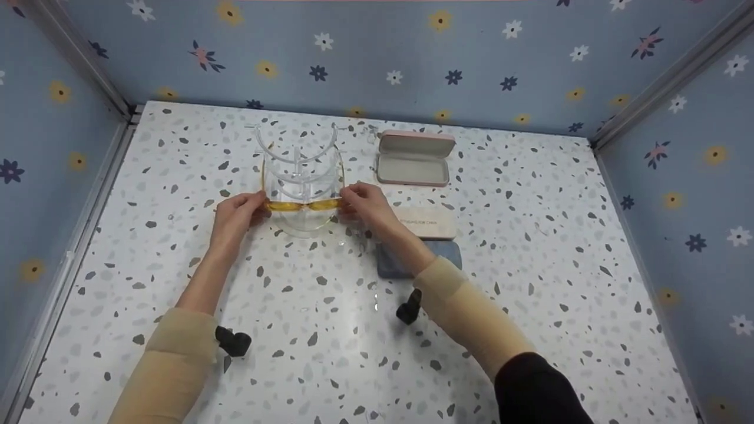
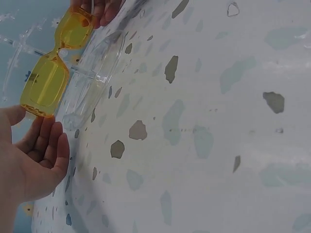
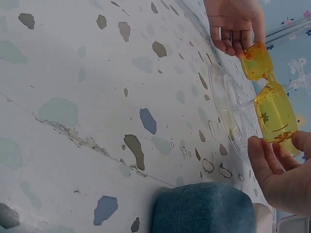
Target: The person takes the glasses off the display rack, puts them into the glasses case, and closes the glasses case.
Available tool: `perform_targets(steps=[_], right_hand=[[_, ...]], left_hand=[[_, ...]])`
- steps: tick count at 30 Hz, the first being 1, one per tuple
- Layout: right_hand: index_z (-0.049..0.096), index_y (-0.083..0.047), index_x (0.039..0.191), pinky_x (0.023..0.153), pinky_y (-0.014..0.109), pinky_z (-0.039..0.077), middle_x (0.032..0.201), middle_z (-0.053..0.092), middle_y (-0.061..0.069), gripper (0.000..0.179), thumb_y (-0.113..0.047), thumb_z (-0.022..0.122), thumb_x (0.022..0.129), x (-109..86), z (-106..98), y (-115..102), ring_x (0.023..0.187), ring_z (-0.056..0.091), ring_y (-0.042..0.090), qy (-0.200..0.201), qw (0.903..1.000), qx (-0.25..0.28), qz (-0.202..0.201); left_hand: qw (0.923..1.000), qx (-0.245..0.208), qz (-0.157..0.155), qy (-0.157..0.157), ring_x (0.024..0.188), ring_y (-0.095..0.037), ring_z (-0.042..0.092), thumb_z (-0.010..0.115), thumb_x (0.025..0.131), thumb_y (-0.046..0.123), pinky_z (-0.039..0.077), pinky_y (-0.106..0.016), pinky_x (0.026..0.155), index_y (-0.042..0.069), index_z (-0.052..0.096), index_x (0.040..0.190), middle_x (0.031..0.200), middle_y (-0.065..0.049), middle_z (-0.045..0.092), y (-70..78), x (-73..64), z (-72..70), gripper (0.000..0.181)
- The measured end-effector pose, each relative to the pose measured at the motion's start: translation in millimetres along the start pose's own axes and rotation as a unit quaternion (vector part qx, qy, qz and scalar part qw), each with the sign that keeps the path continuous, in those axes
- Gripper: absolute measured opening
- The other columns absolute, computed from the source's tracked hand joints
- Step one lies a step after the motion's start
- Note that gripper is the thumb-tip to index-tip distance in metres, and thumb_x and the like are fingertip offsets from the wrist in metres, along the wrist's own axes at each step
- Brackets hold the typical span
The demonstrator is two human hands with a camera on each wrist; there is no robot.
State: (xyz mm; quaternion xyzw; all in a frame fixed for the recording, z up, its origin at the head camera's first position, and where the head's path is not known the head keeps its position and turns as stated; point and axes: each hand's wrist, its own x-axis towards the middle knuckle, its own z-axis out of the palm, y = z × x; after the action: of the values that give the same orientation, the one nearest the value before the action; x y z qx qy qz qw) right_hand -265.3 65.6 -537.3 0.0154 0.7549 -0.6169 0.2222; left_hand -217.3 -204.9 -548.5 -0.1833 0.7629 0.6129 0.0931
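Note:
Yellow-framed glasses with yellow lenses (image 2: 44, 82) are held level at a clear plastic glasses stand (image 1: 300, 159), their temples reaching back along its sides. My left hand (image 1: 237, 221) pinches one outer corner of the frame between thumb and fingers. At the opposite corner, my right hand (image 1: 368, 206) pinches the frame the same way. The right wrist view shows the glasses (image 3: 276, 109) in front of the stand's upright, above its rounded clear base (image 3: 226, 104). Whether the frame rests on an arm of the stand, I cannot tell.
Right of the stand lies an open pink glasses case (image 1: 413, 169). Nearer are a pale closed case (image 1: 439, 222) and a blue case (image 1: 447, 253), partly under my right forearm. Floral-patterned panels (image 1: 383, 59) border the speckled white table (image 1: 330, 353).

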Motion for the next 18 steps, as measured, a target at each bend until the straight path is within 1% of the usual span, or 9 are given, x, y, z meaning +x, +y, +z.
perform_targets(steps=[4, 8, 10, 15, 18], right_hand=[[0.061, 0.006, 0.127, 0.091, 0.038, 0.062, 0.112, 0.071, 0.015, 0.039, -0.027, 0.056, 0.106, -1.3, -3, 1, 0.1, 0.074, 0.03, -0.015, 0.9998, 0.006, -0.009], [0.061, 0.007, 0.124, 0.086, 0.035, 0.063, 0.106, 0.07, 0.012, 0.037, -0.025, 0.055, 0.107, -4.9, -7, -1, 0.092, 0.073, 0.023, -0.02, 0.9997, 0.003, -0.011], [0.06, 0.008, 0.124, 0.085, 0.035, 0.064, 0.104, 0.07, 0.01, 0.036, -0.023, 0.055, 0.107, -6.7, -8, -2, 0.09, 0.073, 0.022, -0.025, 0.9996, 0.008, -0.009], [0.058, 0.012, 0.124, 0.085, 0.037, 0.064, 0.1, 0.068, 0.009, 0.035, -0.019, 0.055, 0.106, -12.0, -13, -4, 0.087, 0.073, 0.023, -0.038, 0.9991, 0.018, -0.008], [0.059, 0.011, 0.124, 0.084, 0.037, 0.064, 0.098, 0.068, 0.01, 0.035, -0.019, 0.055, 0.106, -15.7, -18, -6, 0.084, 0.072, 0.021, -0.046, 0.9988, 0.012, -0.01]], left_hand=[[1.0, -0.001, 0.005, 0.003, 0.098, -0.009, 0.064, 0.056, 0.102, 0.051, 0.051, -0.022, 0.094, 0.002, 0.067, 0.127, 0.096, 0.01, 0.066, -0.3, -6.4, 1.3, 0.056], [0.9999, -0.003, 0.011, 0.0, 0.096, -0.008, 0.063, 0.057, 0.102, 0.053, 0.052, -0.021, 0.094, 0.002, 0.067, 0.126, 0.098, 0.009, 0.065, -0.4, -15.1, 3.1, 0.057], [0.9999, -0.007, 0.013, -0.003, 0.096, -0.007, 0.064, 0.058, 0.101, 0.053, 0.053, -0.021, 0.093, 0.002, 0.068, 0.126, 0.097, 0.01, 0.065, -1.3, -19.9, 4.3, 0.057], [0.9993, -0.032, 0.019, -0.006, 0.093, -0.006, 0.066, 0.061, 0.101, 0.049, 0.054, -0.019, 0.089, 0.0, 0.068, 0.124, 0.092, 0.013, 0.068, -3.9, -31.2, 8.2, 0.055], [0.9985, -0.05, 0.016, -0.011, 0.091, -0.006, 0.067, 0.064, 0.1, 0.047, 0.056, -0.018, 0.087, -0.001, 0.068, 0.123, 0.089, 0.014, 0.069, -5.3, -37.6, 10.6, 0.053]])
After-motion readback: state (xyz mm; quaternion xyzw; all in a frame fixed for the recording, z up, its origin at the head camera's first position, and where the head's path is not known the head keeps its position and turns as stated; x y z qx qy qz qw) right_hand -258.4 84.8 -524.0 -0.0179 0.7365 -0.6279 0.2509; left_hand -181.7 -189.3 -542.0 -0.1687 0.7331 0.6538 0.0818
